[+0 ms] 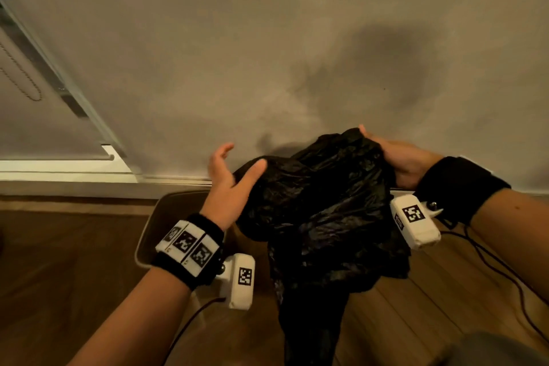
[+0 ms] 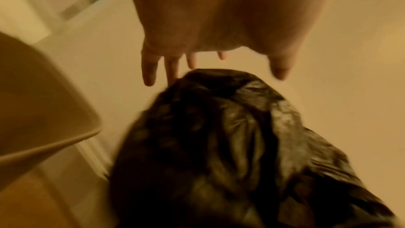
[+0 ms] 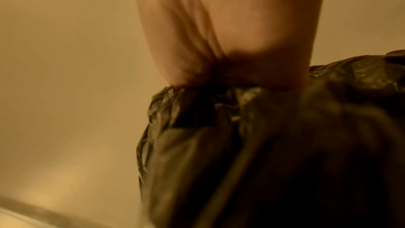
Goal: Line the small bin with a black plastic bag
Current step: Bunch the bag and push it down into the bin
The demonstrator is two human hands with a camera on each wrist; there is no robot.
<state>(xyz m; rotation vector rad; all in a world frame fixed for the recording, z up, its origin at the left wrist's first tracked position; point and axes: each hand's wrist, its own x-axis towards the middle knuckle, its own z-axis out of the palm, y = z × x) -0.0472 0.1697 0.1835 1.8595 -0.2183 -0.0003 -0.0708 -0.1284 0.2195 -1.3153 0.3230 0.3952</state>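
Observation:
A crumpled black plastic bag (image 1: 320,217) hangs in the air in front of the wall, its tail drooping toward the floor. My right hand (image 1: 395,157) grips the bag's upper right edge; in the right wrist view the bag (image 3: 274,145) bunches under the palm (image 3: 236,29) and the fingers are hidden. My left hand (image 1: 228,178) is spread at the bag's left side, thumb against the plastic. From the left wrist, the straight fingers (image 2: 151,68) hover just above the bag (image 2: 230,145). The small beige bin (image 1: 154,229) stands on the floor below my left wrist, mostly hidden; its rim (image 2: 50,145) shows at the left.
A grey wall (image 1: 267,53) rises straight ahead, with a white baseboard (image 1: 89,181) along its foot. A window frame with a bead chain (image 1: 32,74) is at the upper left. Dark cables (image 1: 505,273) trail over the wooden floor (image 1: 59,261) at the right.

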